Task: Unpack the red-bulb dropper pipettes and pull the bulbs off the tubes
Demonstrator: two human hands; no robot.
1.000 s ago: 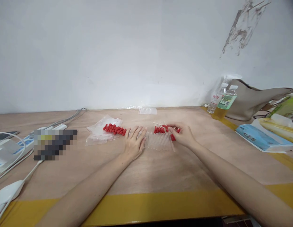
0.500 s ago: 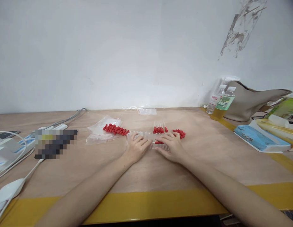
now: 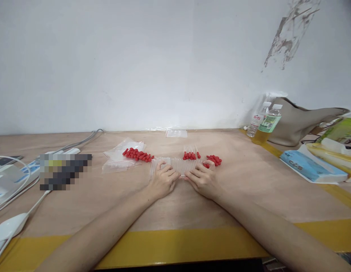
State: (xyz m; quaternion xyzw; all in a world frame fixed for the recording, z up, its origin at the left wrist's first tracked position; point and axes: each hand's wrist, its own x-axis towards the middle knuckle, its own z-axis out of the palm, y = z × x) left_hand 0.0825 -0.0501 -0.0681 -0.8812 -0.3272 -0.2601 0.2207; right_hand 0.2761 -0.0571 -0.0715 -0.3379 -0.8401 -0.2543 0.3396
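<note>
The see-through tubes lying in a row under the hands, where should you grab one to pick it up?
Probably pinch one clear tube at its far end, coming from above. The tubes lie flat, side by side and touching, so there is little room for fingers around the middle. The left hand and right hand rest on the near ends; the far ends, toward the red caps, show free.

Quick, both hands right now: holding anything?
Left hand: fingers curled on the row of clear tubes.
Right hand: same, resting on the tubes.
</note>
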